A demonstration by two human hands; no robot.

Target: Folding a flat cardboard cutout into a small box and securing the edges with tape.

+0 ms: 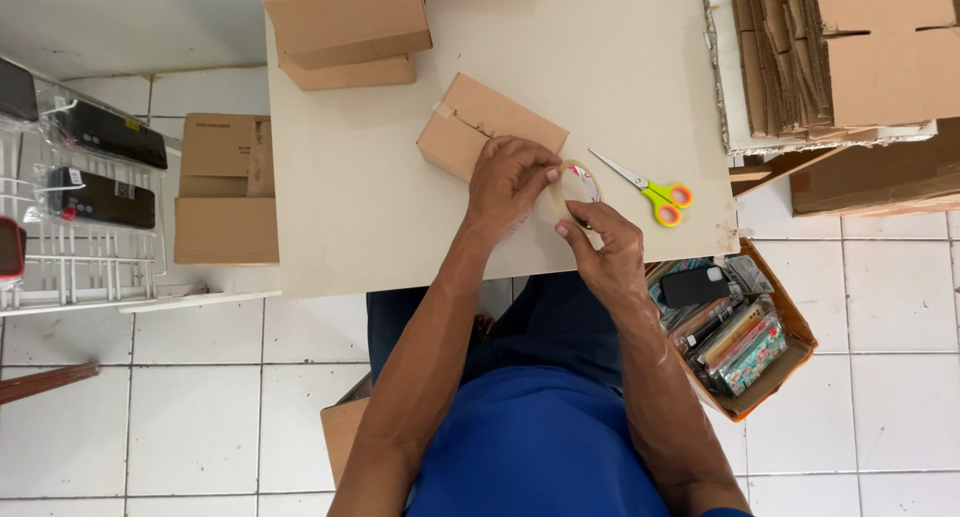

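While the left hand (510,182) rests on a small cardboard box (487,127), both hands' fingers (578,230) pinch a clear tape ring (577,189).

- small cardboard box (490,125): plain brown
- scissors (650,190): yellow-green handles with orange trim, silver blades
- table (380,207): pale cream
- floor tiles (190,407): white
- shirt (540,447): blue

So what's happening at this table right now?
A person in a blue shirt sits at a pale table with a roll of clear tape held between both hands. The left hand picks at the roll while the right hand steadies it. A small cardboard box lies just beyond the hands, with a strip of tape on it. Yellow-and-orange scissors lie beside the roll, untouched.
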